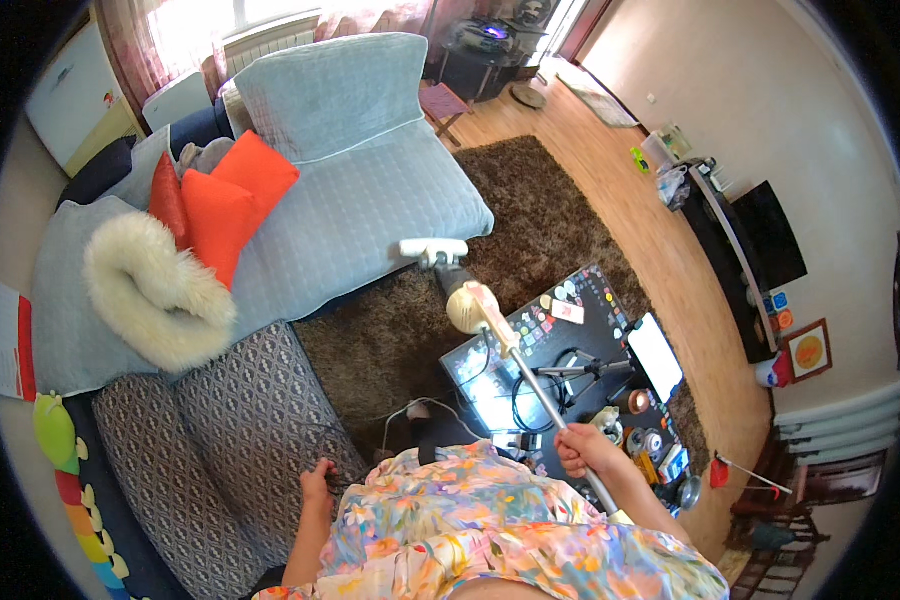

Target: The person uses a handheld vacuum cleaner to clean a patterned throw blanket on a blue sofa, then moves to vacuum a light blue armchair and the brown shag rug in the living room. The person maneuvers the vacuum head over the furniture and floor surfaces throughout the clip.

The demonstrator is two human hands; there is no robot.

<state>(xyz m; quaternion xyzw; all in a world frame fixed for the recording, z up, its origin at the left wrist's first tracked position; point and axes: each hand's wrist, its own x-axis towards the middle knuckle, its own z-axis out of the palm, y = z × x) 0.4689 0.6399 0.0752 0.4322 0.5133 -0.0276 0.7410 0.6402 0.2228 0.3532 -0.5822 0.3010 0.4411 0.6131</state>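
My right hand (591, 450) is closed around the metal tube (544, 390) of a corded stick vacuum cleaner. Its cream and pink body (471, 309) is over the brown shag rug, at the coffee table's corner. The white floor head (433, 248) reaches the front edge of the light blue sofa seat (360, 217); whether it touches is unclear. A dark power cord (486, 356) hangs from the body. Low at the left, my left hand (317, 481) is over the grey patterned sofa section (255, 405), fingers curled. Thin dark strands show by those fingers, but a hold on them cannot be made out.
A black coffee table (510, 375) bears a small tripod (589, 367), a tablet-like white panel (655, 356), coiled cable and jars. Orange cushions (221, 214) and a fluffy cream cushion (157, 292) lie on the sofa. A pale cable (387, 427) crosses the rug (532, 202) near my feet.
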